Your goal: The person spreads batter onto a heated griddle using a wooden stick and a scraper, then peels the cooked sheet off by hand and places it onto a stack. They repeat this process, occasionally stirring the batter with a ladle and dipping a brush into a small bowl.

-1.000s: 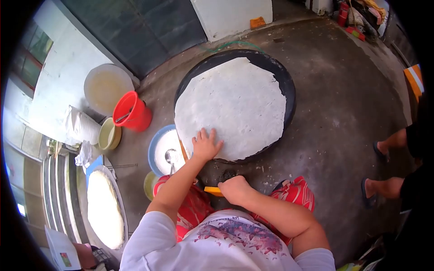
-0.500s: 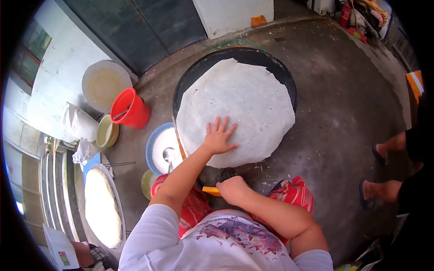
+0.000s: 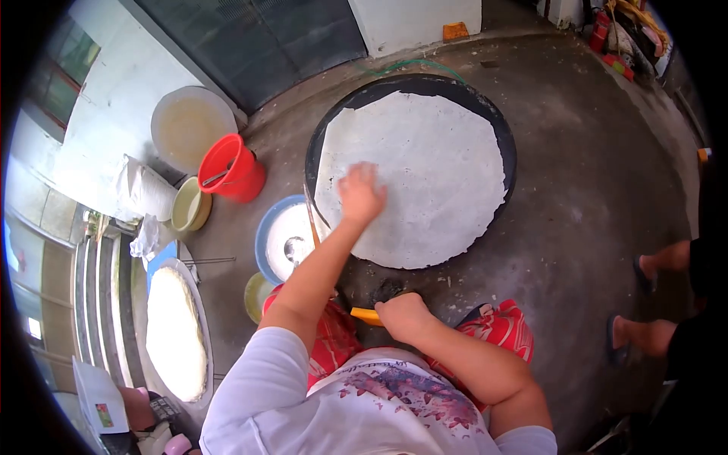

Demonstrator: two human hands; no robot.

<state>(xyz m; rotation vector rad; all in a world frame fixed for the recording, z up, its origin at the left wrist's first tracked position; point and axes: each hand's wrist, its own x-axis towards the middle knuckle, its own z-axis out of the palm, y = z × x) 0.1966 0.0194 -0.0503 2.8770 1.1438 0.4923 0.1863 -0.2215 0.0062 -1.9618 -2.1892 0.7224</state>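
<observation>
Pan (image 3: 481,98): mostly covered by sheet (image 3: 432,182).
Sheet: spread over pan; just shifted, more right rim (image 3: 510,155) uncovered, seemingly better centred.
Left hand (image 3: 361,193): moved farther up sheet; fingers spread, nothing grasped.
Right hand (image 3: 406,315): fingers curled beside yellow handle (image 3: 368,316); grip cannot be told.

a wide black pan (image 3: 368,95) bears one broad pale sheet (image 3: 432,189) above a worn grey floor (image 3: 580,167).
the sheet covers most of the pan, leaving it bare along the far edge; to its left, a red bucket (image 3: 246,180), an olive bowl (image 3: 205,212) and a blue basin (image 3: 262,250) stand on the floor.
</observation>
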